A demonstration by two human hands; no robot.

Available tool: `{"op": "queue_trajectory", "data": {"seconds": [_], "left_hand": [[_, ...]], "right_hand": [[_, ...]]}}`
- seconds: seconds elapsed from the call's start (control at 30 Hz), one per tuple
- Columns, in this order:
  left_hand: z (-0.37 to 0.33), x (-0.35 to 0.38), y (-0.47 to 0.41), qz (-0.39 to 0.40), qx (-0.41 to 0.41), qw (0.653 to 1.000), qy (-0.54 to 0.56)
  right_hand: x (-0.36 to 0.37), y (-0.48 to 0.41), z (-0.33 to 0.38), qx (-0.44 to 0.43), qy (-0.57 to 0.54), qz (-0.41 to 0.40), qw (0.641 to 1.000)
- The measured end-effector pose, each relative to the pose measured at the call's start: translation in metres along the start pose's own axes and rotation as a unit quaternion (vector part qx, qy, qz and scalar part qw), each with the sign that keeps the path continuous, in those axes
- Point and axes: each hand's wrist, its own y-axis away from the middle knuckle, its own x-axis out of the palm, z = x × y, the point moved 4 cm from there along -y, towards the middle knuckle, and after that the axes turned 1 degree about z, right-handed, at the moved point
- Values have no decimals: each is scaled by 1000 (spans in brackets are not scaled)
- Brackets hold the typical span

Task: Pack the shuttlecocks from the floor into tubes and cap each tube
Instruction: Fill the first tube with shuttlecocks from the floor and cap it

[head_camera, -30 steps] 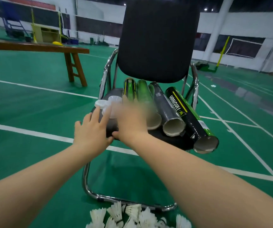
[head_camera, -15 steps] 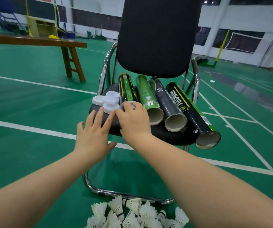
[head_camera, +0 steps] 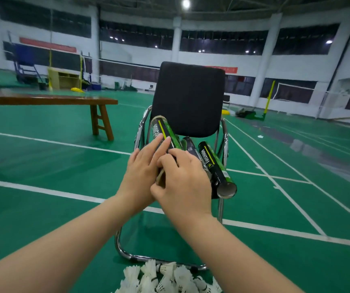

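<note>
Left hand point(head_camera: 141, 176) fingers straight; right hand point(head_camera: 183, 182) curled round tube point(head_camera: 164, 132).

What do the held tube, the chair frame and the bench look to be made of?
The held tube: probably cardboard under a glossy printed wrap; its near end shows a tan rim. The chair frame: chromed metal tubing, mirror-bright. The bench: likely varnished wood, reddish-brown with a sheen.

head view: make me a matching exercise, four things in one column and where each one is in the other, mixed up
1 leftmost tube
2 rightmost tube
3 shuttlecocks
4 wooden bench

A on the floor by the chair base
B in the right hand grip
C standing at far left
D lying on the chair seat

Pairs: 1-B, 2-D, 3-A, 4-C
</note>
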Motion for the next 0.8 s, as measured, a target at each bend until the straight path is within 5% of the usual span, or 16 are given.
{"op": "queue_trajectory", "data": {"seconds": [0.27,0.47,0.67,0.8], "left_hand": [[-40,-72,62,-3,165,986,-23],[-27,-82,121,117,129,985,-13],[14,-48,203,314,40,947,-45],[38,-13,243,354,12,933,-59]], "right_hand": [[-58,58,52,-5,-88,1,996],[-23,107,73,37,-212,75,974],[37,173,81,121,-276,252,920],[80,204,75,160,-291,315,889]]}}
